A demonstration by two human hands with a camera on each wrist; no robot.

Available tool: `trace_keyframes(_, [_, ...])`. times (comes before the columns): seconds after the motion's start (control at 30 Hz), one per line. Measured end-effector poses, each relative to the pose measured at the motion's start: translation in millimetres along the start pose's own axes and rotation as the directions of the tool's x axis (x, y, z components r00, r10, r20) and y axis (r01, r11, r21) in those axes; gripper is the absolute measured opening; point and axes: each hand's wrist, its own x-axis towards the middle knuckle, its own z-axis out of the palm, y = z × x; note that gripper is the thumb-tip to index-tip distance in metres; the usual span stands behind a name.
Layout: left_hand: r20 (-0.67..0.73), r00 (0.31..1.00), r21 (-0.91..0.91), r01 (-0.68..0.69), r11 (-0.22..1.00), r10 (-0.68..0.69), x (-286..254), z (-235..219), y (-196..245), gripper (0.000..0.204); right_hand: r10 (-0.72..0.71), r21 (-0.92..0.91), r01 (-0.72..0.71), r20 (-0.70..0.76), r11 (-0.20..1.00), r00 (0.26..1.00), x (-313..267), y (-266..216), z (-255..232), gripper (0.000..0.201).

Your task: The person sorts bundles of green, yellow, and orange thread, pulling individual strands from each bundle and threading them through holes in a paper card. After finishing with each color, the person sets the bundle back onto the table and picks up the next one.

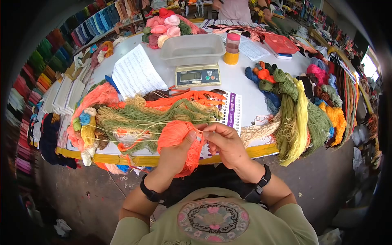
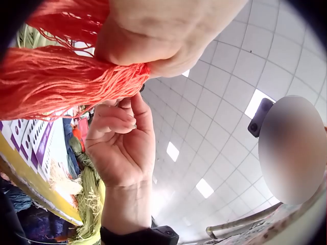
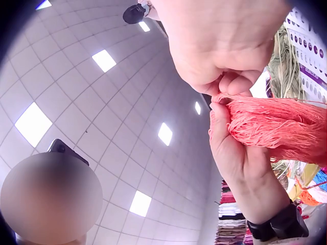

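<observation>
A thick coral-orange skein of thread [image 1: 173, 132] hangs over the table's front edge in my left hand [image 1: 174, 157], whose thumb lies across it. Close by on the right, my right hand [image 1: 226, 143] pinches strands at the skein's end between thumb and fingers. In the left wrist view, the fingers of the right hand [image 2: 122, 143] are curled close under the bunched thread [image 2: 76, 84]. From the right wrist view, the left hand [image 3: 245, 163] wraps round the skein [image 3: 286, 127] just below the right hand [image 3: 230, 46].
Green and tan thread [image 1: 155, 112] lies behind the hands, beside a purple-and-white punched card [image 1: 231, 110]. Farther back stand a digital scale [image 1: 197, 75], a plastic tub [image 1: 192, 51] and a pink-and-yellow container [image 1: 232, 49]. Green and yellow skeins [image 1: 300, 114] drape over the right edge.
</observation>
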Motion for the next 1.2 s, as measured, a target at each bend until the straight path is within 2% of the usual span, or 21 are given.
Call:
trace_keyframes(0.07, [0.002,1.0,-0.011,0.012,1.0,-0.012,1,0,0,0.034,0.024,0.008,-0.024,0.0,1.0,1.0,0,0,-1,0.009])
trace_keyframes(0.13, [-0.01,0.997,-0.129,0.073,0.989,-0.075,1,2,3,0.032,0.048,0.017,-0.048,-0.001,0.999,0.999,0,0,-2,0.009])
trace_keyframes(0.27, [-0.033,0.998,-0.192,0.044,0.98,-0.051,2,7,6,0.031,0.027,-0.033,-0.027,-0.015,0.999,1.0,0,0,1,0.011])
trace_keyframes(0.33, [0.011,1.0,-0.018,0.005,1.0,-0.004,2,6,7,0.031,-0.001,-0.074,0.0,-0.017,0.997,1.0,0,2,0,0.011])
trace_keyframes(0.43, [-0.05,0.999,0.044,0.008,0.999,-0.006,0,-2,-3,0.033,0.034,0.001,-0.034,0.017,0.999,0.999,1,4,-5,0.014])
trace_keyframes(0.47, [-0.05,0.999,0.044,0.009,0.999,-0.006,1,-1,0,0.033,0.054,0.118,-0.054,0.004,0.992,0.999,2,3,-6,0.014])
trace_keyframes(0.5, [-0.042,0.998,-0.084,0.037,0.996,-0.04,2,2,5,0.033,0.075,0.233,-0.072,-0.007,0.97,0.997,2,3,-6,0.015])
trace_keyframes(0.53, [-0.03,0.997,-0.211,0.065,0.975,-0.073,3,3,7,0.033,0.076,0.233,-0.072,-0.007,0.97,0.997,2,2,-7,0.015])
trace_keyframes(0.57, [-0.031,0.997,-0.211,0.065,0.975,-0.073,3,2,7,0.033,0.094,0.183,-0.089,-0.017,0.979,0.995,2,1,-7,0.016])
trace_keyframes(0.63, [-0.016,0.994,-0.369,0.098,0.924,-0.112,2,1,8,0.031,0.11,0.133,-0.106,-0.028,0.985,0.994,1,0,-7,0.017])
trace_keyframes(0.7, [-0.008,0.997,-0.33,0.074,0.941,-0.081,3,3,8,0.03,0.093,-0.004,-0.093,0.032,0.996,0.995,0,-1,-6,0.015])
trace_keyframes(0.73, [0.002,0.999,-0.289,0.051,0.956,-0.053,3,5,8,0.029,0.093,-0.004,-0.093,0.033,0.996,0.995,0,-2,-4,0.015])
trace_keyframes(0.8, [0.016,0.999,-0.27,0.033,0.962,-0.03,4,4,6,0.027,0.032,-0.214,-0.021,0.046,0.977,0.998,-1,-4,0,0.013])
trace_keyframes(0.83, [0.031,0.999,-0.252,0.015,0.968,-0.008,5,4,4,0.026,0.031,-0.213,-0.021,0.045,0.977,0.998,0,-4,-1,0.013])
trace_keyframes(1.03, [0.019,0.999,-0.227,-0.036,0.973,0.041,6,0,-5,0.024,0.013,-0.129,-0.009,0.031,0.992,0.999,0,2,-4,0.01])
trace_keyframes(1.07, [0.018,0.999,-0.227,-0.035,0.973,0.04,6,-2,-8,0.024,0.038,-0.052,-0.036,0.043,0.998,0.998,0,2,-6,0.01])
trace_keyframes(1.1, [-0.008,1.0,-0.227,0.017,0.974,-0.02,5,-6,-11,0.026,0.062,0.024,-0.063,0.056,0.998,0.997,0,2,-7,0.01])
trace_keyframes(1.13, [-0.034,0.996,-0.227,0.069,0.971,-0.079,5,-9,-13,0.029,0.062,0.025,-0.064,0.055,0.998,0.997,0,1,-5,0.01])
trace_keyframes(1.17, [-0.034,0.996,-0.227,0.07,0.971,-0.08,4,-6,-10,0.029,0.079,0.087,-0.08,0.017,0.993,0.997,0,-1,-3,0.011])
trace_keyframes(1.2, [-0.009,0.995,-0.346,0.089,0.934,-0.098,4,-2,-4,0.035,0.097,0.15,-0.093,-0.02,0.984,0.995,0,-2,-2,0.012])
